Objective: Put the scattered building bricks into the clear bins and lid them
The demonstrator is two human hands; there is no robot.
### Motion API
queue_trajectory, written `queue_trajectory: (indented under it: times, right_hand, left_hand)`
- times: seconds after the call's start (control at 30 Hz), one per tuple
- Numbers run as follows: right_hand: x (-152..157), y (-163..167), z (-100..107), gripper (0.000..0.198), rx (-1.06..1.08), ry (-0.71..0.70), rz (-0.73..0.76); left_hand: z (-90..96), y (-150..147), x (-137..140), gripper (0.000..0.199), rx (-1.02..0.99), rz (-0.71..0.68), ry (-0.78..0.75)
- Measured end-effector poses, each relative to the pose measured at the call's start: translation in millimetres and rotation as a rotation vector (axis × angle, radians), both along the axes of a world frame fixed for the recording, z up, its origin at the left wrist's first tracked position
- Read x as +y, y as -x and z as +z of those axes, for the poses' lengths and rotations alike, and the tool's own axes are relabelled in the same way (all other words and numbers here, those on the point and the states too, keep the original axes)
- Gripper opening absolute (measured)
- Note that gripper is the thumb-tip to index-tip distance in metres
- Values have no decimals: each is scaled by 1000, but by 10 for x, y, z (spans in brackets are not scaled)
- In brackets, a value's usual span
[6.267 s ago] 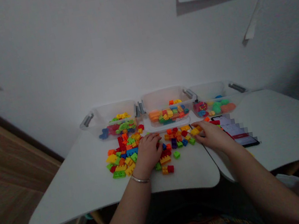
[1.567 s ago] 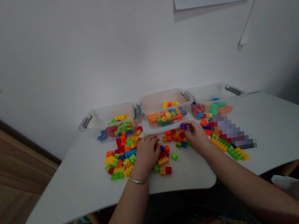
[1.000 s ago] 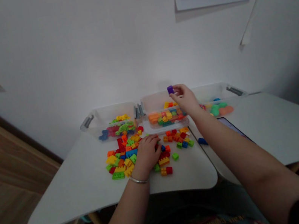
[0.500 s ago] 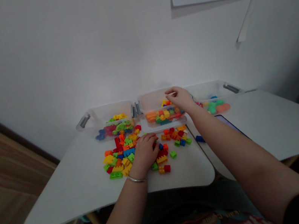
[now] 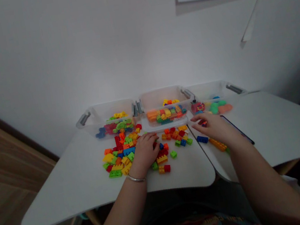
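Observation:
My left hand [image 5: 146,152] rests on a heap of colourful toy building bricks [image 5: 125,155], its fingers loosely curved over them and the thumb apart. What lies under its palm is hidden. My right hand [image 5: 212,127] hovers above the table to the right of the heap, fingers apart and nothing seen between them. Just below its fingers lies a blue brick [image 5: 202,139]. Near its wrist is a yellow-orange brick piece [image 5: 218,144], partly covered by the hand. A smaller group of mostly orange and red bricks [image 5: 175,135] sits between the two hands.
Against the wall stand three clear plastic bins: the left bin [image 5: 89,129] with toy pieces, the middle bin [image 5: 160,90] with bricks, the right bin [image 5: 205,86] with larger toys. A dark-edged tablet or phone [image 5: 246,136] lies beyond my right wrist. A seam divides the white tabletops [image 5: 189,177].
My right hand has moved from over the middle bin down and to the right, to the table near the blue brick. The yellow-orange piece has come into view. My left hand stays on the heap.

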State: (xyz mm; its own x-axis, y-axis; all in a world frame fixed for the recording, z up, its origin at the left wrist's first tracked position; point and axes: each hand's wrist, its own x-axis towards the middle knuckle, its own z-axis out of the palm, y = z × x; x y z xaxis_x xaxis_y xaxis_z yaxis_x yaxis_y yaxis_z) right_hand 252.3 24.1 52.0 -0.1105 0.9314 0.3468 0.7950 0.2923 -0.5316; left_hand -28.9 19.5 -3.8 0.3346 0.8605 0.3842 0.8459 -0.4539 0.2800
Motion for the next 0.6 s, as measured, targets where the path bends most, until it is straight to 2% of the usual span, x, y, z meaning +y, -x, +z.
queue_trajectory:
  times: [0.13,0.27,0.47,0.6]
  right_hand:
    - [-192,-103,-323,24,-361,-36,-143]
    - [-239,-81,-504,24,-528,-7,-135]
    - [-214,53,-441,18,-573,-39,-172]
    - [-216,261,-358,25,-440,-49,-119]
  left_hand:
    - [-6,0,5,26,1,4,7]
    - [-9,3,11,26,0,9,9]
    - [-13,5,12,26,4,2,5]
    - [-10,1,7,27,2,5,11]
